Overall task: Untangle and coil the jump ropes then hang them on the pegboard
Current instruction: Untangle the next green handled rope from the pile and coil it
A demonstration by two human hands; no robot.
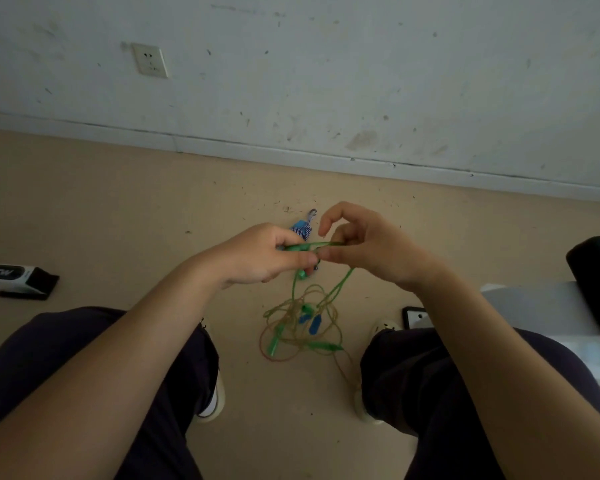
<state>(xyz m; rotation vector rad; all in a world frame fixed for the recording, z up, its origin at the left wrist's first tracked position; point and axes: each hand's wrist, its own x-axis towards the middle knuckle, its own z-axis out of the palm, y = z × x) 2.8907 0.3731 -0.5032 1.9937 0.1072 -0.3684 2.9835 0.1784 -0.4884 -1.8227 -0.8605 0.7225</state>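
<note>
The left hand (271, 254) and right hand (364, 247) each pinched the green rope (312, 244); its tangle (302, 327) lay on the floor (118, 209) between the knees. A blue-striped rope (303, 227) lay beyond, half hidden; a black-white box (14, 280) sat left.

Wall socket (150, 60), scuffed wall (361, 81), tan floor (118, 209)
</note>
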